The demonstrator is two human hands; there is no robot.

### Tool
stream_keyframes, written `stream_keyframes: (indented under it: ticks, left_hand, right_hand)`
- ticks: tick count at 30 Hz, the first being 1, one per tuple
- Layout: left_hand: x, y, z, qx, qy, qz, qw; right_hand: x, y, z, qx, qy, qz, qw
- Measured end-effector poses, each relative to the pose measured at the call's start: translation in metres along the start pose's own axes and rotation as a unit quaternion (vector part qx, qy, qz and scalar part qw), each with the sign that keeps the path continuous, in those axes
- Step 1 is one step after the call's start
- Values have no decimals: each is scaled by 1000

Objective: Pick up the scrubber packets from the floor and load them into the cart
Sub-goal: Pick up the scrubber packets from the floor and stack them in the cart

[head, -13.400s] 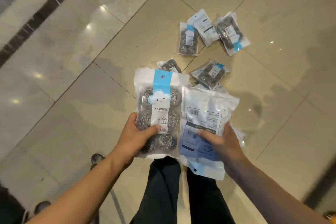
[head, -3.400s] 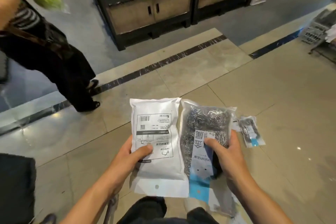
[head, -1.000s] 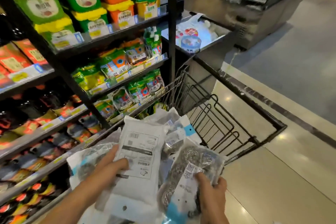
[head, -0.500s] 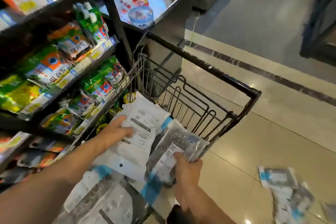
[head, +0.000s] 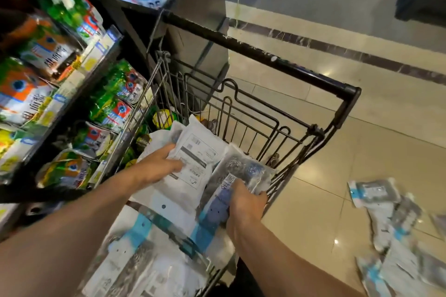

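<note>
Two scrubber packets are lower over the black wire shopping cart (head: 265, 116) than half a second ago, with the green-packed store shelf (head: 60, 79) at far left. The left hand (head: 156, 166) pinches the white-backed label-side packet (head: 193, 164); right of it, the right hand (head: 246, 202) grips the clear steel-wool packet (head: 243, 171). More loose packets (head: 386, 224) lie on the beige tiled floor (head: 386, 128) at right.
</note>
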State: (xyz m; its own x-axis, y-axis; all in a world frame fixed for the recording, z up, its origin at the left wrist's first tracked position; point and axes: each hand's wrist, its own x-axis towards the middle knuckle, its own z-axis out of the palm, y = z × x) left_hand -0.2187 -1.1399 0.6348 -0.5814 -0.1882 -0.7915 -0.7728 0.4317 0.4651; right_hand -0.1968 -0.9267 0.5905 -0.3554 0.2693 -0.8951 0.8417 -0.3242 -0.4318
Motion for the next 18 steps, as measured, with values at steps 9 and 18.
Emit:
stream_keyframes:
  ticks: [9, 18]
  left_hand:
    - [5, -6, 17, 65, 99, 50, 992]
    - [-43, -21, 25, 158, 156, 78, 972]
  right_hand:
    - [16, 6, 11, -197, 41, -32, 979]
    - [-7, -23, -3, -423, -30, -226, 877]
